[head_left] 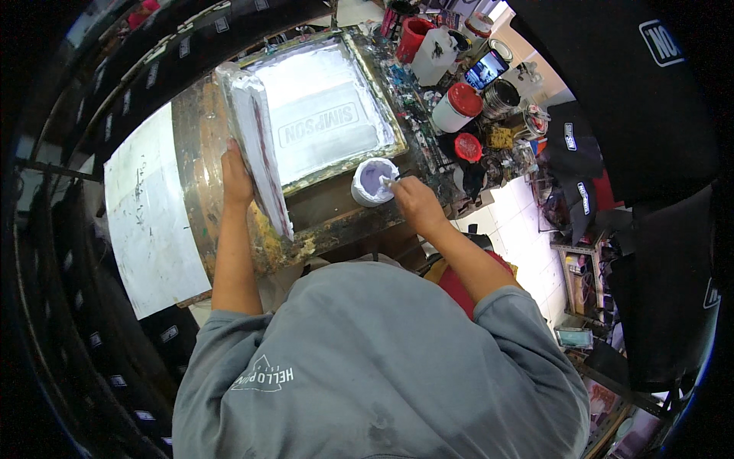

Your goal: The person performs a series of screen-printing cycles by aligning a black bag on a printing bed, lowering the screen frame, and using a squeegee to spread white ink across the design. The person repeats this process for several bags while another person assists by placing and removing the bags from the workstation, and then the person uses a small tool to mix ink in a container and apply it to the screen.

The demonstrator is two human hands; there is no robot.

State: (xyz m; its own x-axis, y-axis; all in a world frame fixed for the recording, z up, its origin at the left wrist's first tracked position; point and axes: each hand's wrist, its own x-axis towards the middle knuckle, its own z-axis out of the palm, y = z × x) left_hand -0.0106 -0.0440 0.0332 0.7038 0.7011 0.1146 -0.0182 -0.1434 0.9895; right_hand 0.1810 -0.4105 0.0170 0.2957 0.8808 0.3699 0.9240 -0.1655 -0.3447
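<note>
My left hand point(236, 172) is closed around the near half of a long squeegee point(256, 141), smeared with white and reddish ink. The squeegee stands tilted along the left side of a framed printing screen point(317, 145). White ink covers much of the mesh, and a boxed lettering pattern shows through it. Just off the frame's near right corner is a white tub point(371, 182) with pale ink inside. My right hand point(419, 205) pinches a small whitish stick or spatula point(388, 182) at the tub's rim; its lower end is hard to make out.
A stained wooden bench point(336, 237) carries the screen. White sheets point(149, 214) lie at its left. A red-lidded jar point(457, 107), a phone point(486, 70), a white jug point(435, 56) and several cans crowd the back right. Dark printed pieces hang on both sides.
</note>
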